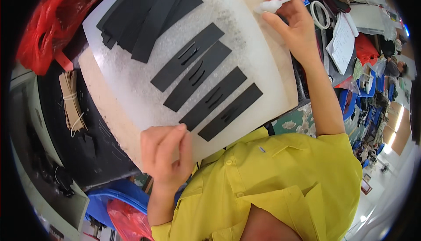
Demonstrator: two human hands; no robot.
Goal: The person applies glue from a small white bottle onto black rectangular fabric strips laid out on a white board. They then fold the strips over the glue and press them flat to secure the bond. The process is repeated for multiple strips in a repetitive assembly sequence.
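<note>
1. Translucent white plastic cutting sheet (131, 78): lies tilted across a pale board, serving as the work surface for all the strips.
2. Stack of long black strips (144, 13): fanned at 11 o'clock on the sheet, well apart from the laid-out row, apparently as stock.
3. Four black slotted strips (206, 87): laid parallel and slightly apart, running from centre toward 5 o'clock, so each is separately reachable.
4. Left hand (166, 153): at 6 o'clock on the sheet's near edge, palm down, fingers (175, 140) together and lightly bent, tips pressing just beside the nearest strip; judged to steady the sheet. It grips nothing.
5. Right hand (294, 21): at 1 o'clock, arm extended, wrist raised, fingers closed in a pinch on a small white applicator (269, 6) held above the sheet's far corner.
</note>
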